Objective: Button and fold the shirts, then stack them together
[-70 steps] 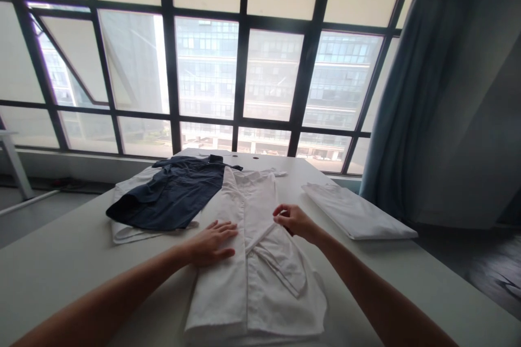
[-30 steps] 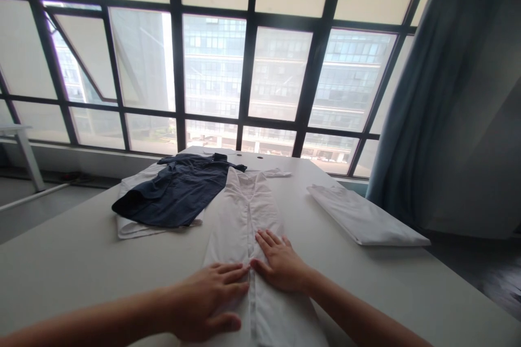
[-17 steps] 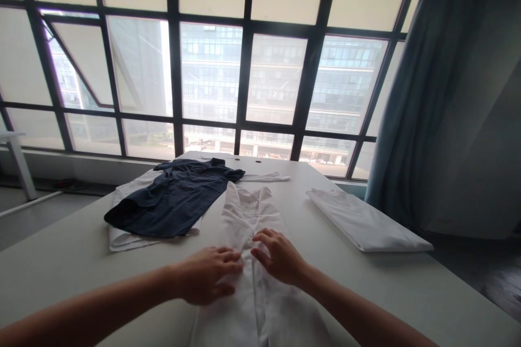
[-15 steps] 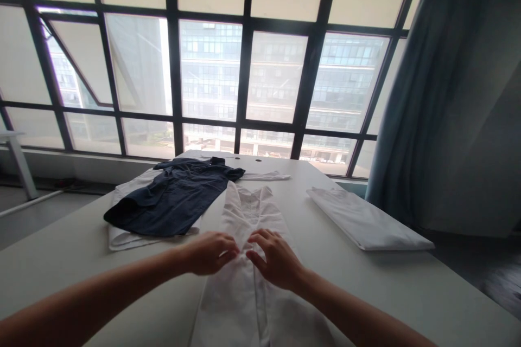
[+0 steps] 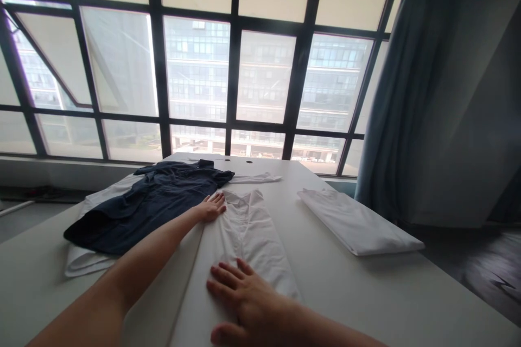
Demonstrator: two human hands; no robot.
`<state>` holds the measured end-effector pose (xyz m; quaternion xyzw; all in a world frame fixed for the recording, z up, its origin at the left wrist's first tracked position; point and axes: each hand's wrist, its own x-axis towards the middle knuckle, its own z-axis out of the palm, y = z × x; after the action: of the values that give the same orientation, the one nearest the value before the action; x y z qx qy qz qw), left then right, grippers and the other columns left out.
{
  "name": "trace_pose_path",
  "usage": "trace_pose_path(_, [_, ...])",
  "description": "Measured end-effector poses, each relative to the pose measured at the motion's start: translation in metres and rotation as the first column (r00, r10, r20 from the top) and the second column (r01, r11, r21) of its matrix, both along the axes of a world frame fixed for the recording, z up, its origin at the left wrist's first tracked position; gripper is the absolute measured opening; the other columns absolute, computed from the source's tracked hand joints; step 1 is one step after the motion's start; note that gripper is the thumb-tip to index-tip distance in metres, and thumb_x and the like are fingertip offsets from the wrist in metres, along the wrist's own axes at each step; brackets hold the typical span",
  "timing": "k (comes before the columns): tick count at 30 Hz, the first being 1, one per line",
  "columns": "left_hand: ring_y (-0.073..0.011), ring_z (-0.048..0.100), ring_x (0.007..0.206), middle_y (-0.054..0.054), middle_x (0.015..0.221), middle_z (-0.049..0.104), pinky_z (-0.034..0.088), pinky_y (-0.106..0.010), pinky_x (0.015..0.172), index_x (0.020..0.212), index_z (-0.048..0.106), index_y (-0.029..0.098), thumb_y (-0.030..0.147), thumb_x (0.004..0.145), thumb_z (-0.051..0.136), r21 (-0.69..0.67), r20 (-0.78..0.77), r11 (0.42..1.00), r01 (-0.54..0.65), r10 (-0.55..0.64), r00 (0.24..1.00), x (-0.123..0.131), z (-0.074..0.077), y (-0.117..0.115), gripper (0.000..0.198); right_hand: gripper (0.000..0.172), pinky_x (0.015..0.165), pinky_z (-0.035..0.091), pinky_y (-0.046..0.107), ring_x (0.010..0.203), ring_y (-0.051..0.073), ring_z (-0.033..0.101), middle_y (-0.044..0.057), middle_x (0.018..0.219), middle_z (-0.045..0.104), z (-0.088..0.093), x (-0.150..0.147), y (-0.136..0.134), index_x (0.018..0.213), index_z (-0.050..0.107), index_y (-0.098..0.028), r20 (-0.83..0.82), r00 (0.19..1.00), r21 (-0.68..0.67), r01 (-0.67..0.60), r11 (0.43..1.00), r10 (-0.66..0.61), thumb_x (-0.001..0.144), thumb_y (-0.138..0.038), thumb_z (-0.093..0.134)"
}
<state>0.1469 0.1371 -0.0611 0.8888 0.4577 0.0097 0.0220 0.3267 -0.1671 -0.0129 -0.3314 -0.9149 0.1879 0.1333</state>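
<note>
The right hand (image 5: 244,303) lies flat, fingers spread, on the near part of the white shirt (image 5: 244,233), while the left hand (image 5: 211,207) rests open and flat at its far left corner by the collar. The shirt stretches lengthwise between them on the table (image 5: 345,293), a navy shirt (image 5: 142,209) just left and a folded white cloth (image 5: 358,222) to the right.

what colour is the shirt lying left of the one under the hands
Dark navy blue, plain. The navy shirt shows best in the head view, beside the white shirt.
</note>
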Motion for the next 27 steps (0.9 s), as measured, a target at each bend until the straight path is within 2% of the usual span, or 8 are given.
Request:
trace_pose_path(4, [-0.0299,0.016,0.151,-0.016,0.163,0.019,0.014,-0.058,0.118,0.157,0.028,0.017,0.04,0.103,0.025,0.059,-0.003,0.996,-0.073,0.074,0.997,0.01,0.004,0.004,0.059,0.078,0.123,0.008,0.05,0.149,0.029,0.023,0.012,0.161,0.031,-0.001,0.0,0.003,0.154,0.034,-0.025,0.003,1.0,-0.007,0.013,1.0,-0.013,0.091,-0.068,0.048])
trace_pose_path(7, [-0.0302,0.015,0.151,-0.018,0.162,0.021,0.012,-0.056,0.12,0.155,0.03,0.014,0.041,0.103,0.027,0.108,0.053,0.994,-0.031,0.025,0.998,0.026,0.011,-0.014,0.059,0.078,0.123,0.009,0.048,0.149,0.028,0.025,0.011,0.161,0.031,-0.004,0.0,0.007,0.154,0.036,-0.025,-0.023,1.0,-0.007,0.011,1.0,-0.011,0.09,-0.068,0.05])
trace_pose_path(9, [-0.0288,0.014,0.152,-0.017,0.163,0.021,0.013,-0.053,0.12,0.155,0.03,0.014,0.044,0.104,0.023,0.141,0.102,0.983,0.115,-0.13,0.986,0.045,0.012,-0.035,0.06,0.077,0.123,0.01,0.048,0.149,0.028,0.026,0.011,0.16,0.032,-0.006,0.001,0.009,0.153,0.037,-0.025,-0.022,1.0,0.001,0.006,1.0,-0.006,0.09,-0.067,0.052])
trace_pose_path(12, [-0.0256,0.017,0.152,-0.014,0.162,0.027,0.013,-0.048,0.122,0.155,0.03,0.017,0.048,0.104,0.024,0.109,0.091,0.907,0.408,-0.417,0.904,0.081,0.008,-0.062,0.06,0.076,0.123,0.01,0.048,0.148,0.029,0.026,0.012,0.159,0.034,-0.008,0.001,0.011,0.152,0.04,-0.022,-0.006,1.0,0.024,0.012,1.0,-0.012,0.09,-0.066,0.052])
trace_pose_path(14, [-0.0262,0.019,0.151,-0.014,0.161,0.029,0.014,-0.047,0.122,0.154,0.032,0.017,0.05,0.103,0.027,0.04,0.059,0.872,0.488,-0.49,0.87,0.104,0.004,-0.069,0.061,0.077,0.123,0.01,0.048,0.148,0.029,0.027,0.014,0.159,0.034,-0.009,0.001,0.012,0.152,0.04,-0.021,-0.001,1.0,0.038,0.013,0.999,-0.013,0.091,-0.066,0.052])
trace_pose_path(20, [-0.0296,0.019,0.15,-0.022,0.161,0.023,0.016,-0.047,0.121,0.152,0.031,0.004,0.051,0.102,0.027,-0.023,0.005,0.945,0.325,-0.325,0.946,0.148,0.005,-0.021,0.068,0.074,0.123,0.012,0.047,0.144,0.028,0.034,0.014,0.155,0.041,-0.008,0.002,0.011,0.149,0.043,-0.019,-0.013,1.0,0.115,-0.01,0.993,0.012,0.091,-0.066,0.05])
trace_pose_path(23, [-0.0282,0.017,0.151,-0.02,0.161,0.023,0.011,-0.048,0.122,0.152,0.033,0.006,0.049,0.102,0.03,-0.012,0.015,0.967,0.253,-0.252,0.967,0.163,0.009,0.006,0.065,0.073,0.123,0.014,0.046,0.144,0.027,0.034,0.013,0.154,0.042,-0.008,0.004,0.013,0.148,0.042,-0.019,0.0,1.0,0.156,-0.023,0.987,0.023,0.091,-0.063,0.053])
trace_pose_path(27, [-0.0267,0.019,0.151,-0.017,0.161,0.025,0.01,-0.049,0.121,0.15,0.039,0.013,0.045,0.102,0.032,-0.002,0.033,0.983,0.184,-0.184,0.982,0.178,0.011,0.022,0.057,0.076,0.122,0.016,0.048,0.147,0.027,0.028,0.012,0.16,0.033,-0.005,0.006,0.014,0.154,0.031,-0.025,0.008,0.999,0.186,-0.036,0.982,0.035,0.091,-0.058,0.058])
